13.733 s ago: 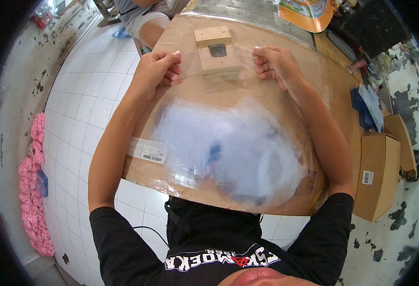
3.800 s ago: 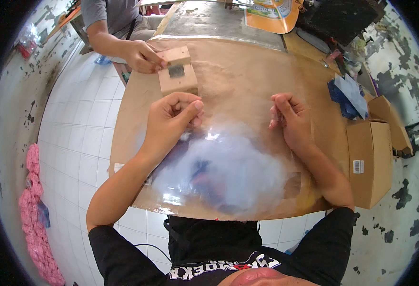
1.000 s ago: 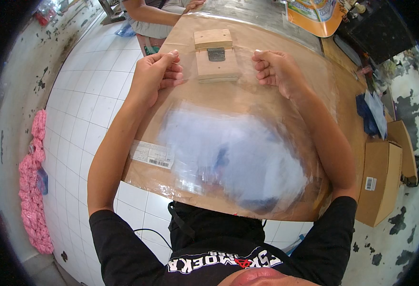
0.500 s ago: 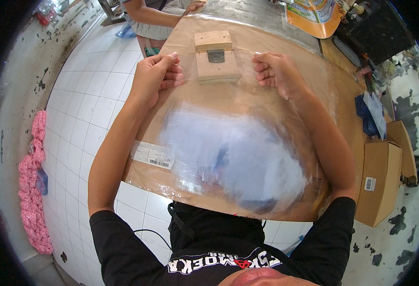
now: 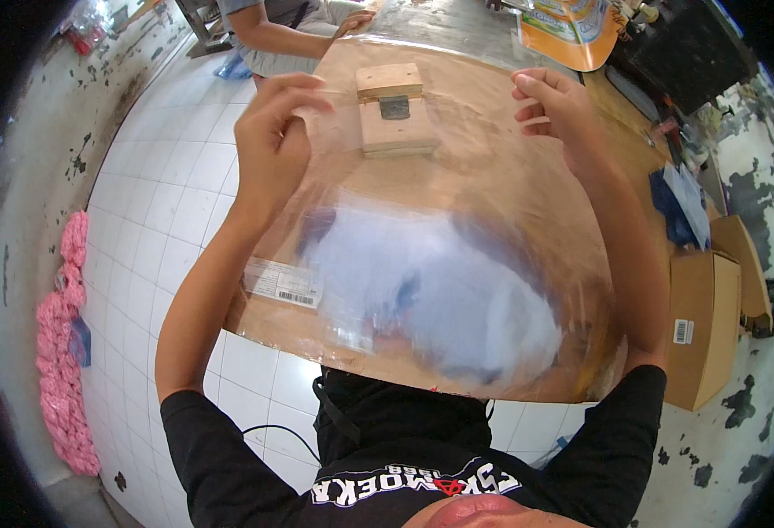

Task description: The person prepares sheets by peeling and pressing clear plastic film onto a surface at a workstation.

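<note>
In the head view your left hand point(image 5: 272, 141) and right hand point(image 5: 556, 104) each pinch an upper corner of a clear plastic bag point(image 5: 422, 290), which you hold stretched above the brown surface point(image 5: 493, 189) with a pale blue garment point(image 5: 444, 295) blurred inside it. A white rectangular label point(image 5: 283, 283) sits at the bag's lower left edge, near your left forearm. Beyond the bag a small wooden block point(image 5: 393, 110) rests on the surface, a brown cardboard box point(image 5: 702, 326) with a small white sticker stands at the right, and another person's arm point(image 5: 290, 35) reaches in at the far end.
</note>
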